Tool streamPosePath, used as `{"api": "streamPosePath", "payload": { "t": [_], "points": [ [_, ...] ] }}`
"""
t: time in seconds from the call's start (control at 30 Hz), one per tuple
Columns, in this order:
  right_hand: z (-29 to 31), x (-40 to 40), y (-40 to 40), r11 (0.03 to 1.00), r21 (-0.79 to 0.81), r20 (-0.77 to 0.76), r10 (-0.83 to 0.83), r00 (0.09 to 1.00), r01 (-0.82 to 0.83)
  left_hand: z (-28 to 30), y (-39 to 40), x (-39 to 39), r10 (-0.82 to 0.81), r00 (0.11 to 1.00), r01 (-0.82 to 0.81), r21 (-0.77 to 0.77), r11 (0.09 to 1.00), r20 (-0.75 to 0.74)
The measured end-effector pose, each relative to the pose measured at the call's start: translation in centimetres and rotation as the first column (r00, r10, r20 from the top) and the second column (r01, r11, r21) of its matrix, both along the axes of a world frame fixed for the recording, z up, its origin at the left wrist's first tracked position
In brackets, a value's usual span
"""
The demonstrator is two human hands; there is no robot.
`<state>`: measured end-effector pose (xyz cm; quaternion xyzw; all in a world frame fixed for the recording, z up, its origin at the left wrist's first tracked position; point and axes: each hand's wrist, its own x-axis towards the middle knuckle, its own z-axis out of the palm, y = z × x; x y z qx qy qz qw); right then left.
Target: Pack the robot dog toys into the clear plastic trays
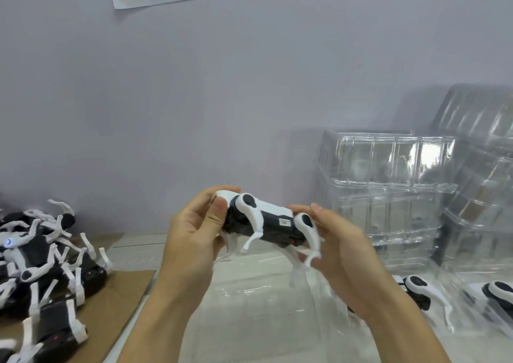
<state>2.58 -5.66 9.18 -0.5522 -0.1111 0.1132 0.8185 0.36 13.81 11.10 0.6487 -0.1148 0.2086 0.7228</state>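
Both hands, the left hand (191, 232) and the right hand (341, 248), curl their fingers around one robot dog (266, 223) held above a clear tray (249, 307), with two packed dogs (416, 287) right of the fingers and a big pile (41, 265) waiting left.

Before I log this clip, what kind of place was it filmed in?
Probably a toy packing bench in a small workshop or factory. A pile of loose robot dogs lies on cardboard, stacks of clear plastic trays stand against the wall, and both hands hold one robot dog toy above the table.
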Motion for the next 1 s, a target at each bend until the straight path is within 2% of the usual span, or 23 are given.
{"api": "streamPosePath", "payload": {
  "t": [0.03, 0.1, 0.23, 0.33, 0.4, 0.53, 0.63, 0.7, 0.8, 0.9, 1.0],
  "points": [
    [0.2, 0.0, -0.1, 0.992, -0.089, 0.089, -0.077, 0.993, 0.085, 0.0, 0.5, 0.1, 0.057, 0.998, -0.057, 0.018, 0.998, 0.008],
    [0.9, -0.5, -0.2, 0.957, -0.219, 0.265, -0.13, 0.956, 0.191, 0.1, 1.2, 0.2, 0.125, 0.992, -0.125, 0.041, 0.991, 0.021],
    [1.0, -0.9, 0.7, 0.866, -0.418, 0.451, -0.063, 0.89, 0.273, 0.2, 0.9, 0.1, 0.084, 0.995, -0.088, 0.093, 0.992, 0.047],
    [0.9, -1.0, 1.8, 0.839, -0.437, 0.557, -0.032, 0.83, 0.325, 0.4, 0.0, -0.1, 0.001, 0.999, -0.008, 0.136, 0.991, 0.051],
    [0.9, -1.0, 1.9, 0.829, -0.444, 0.602, -0.006, 0.799, 0.341, 0.5, -0.4, -0.1, 0.005, 0.998, -0.015, 0.172, 0.985, 0.062],
    [0.8, -0.7, 1.1, 0.83, -0.426, 0.586, -0.051, 0.809, 0.361, 0.2, 0.6, -0.1, -0.025, 0.998, 0.012, 0.21, 0.978, 0.061],
    [0.4, -0.3, 0.1, 0.835, -0.312, 0.536, -0.241, 0.809, 0.454, -1.7, 4.0, 0.7, 0.061, 0.997, -0.05, 0.237, 0.97, -0.039],
    [0.4, -0.2, -0.8, 0.849, -0.207, 0.416, -0.373, 0.829, 0.486, -4.2, 6.5, 1.3, 0.158, 0.975, -0.113, 0.259, 0.959, -0.158],
    [0.8, -0.3, -1.5, 0.896, -0.016, 0.2, -0.432, 0.88, 0.444, -7.4, 8.0, 1.4, 0.096, 0.93, -0.048, 0.14, 0.989, -0.356],
    [1.1, -0.3, -0.8, 0.902, -0.055, 0.172, -0.413, 0.894, 0.428, -9.0, 7.8, 1.4, 0.022, 0.911, 0.05, 0.163, 0.985, -0.412],
    [1.8, -0.7, 0.6, 0.916, -0.163, 0.275, -0.314, 0.909, 0.366, -9.8, 7.4, 1.8, 0.003, 0.899, 0.103, 0.218, 0.971, -0.438]
  ]
}}
